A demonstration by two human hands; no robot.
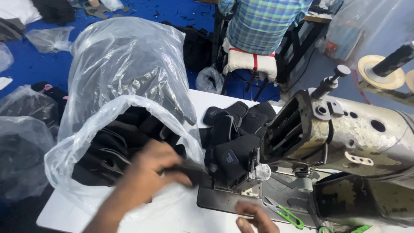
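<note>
With our left hand (148,172) fingers pinching a black fabric piece (189,172) from the plastic bag (125,64), right hand (254,218) fingers loosely curled, we next feed the sewing machine (345,138).

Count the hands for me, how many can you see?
2. The left hand is by the mouth of the clear plastic bag, pinching a black fabric piece. The right hand is low down, near the green snips. More may be hidden.
</note>
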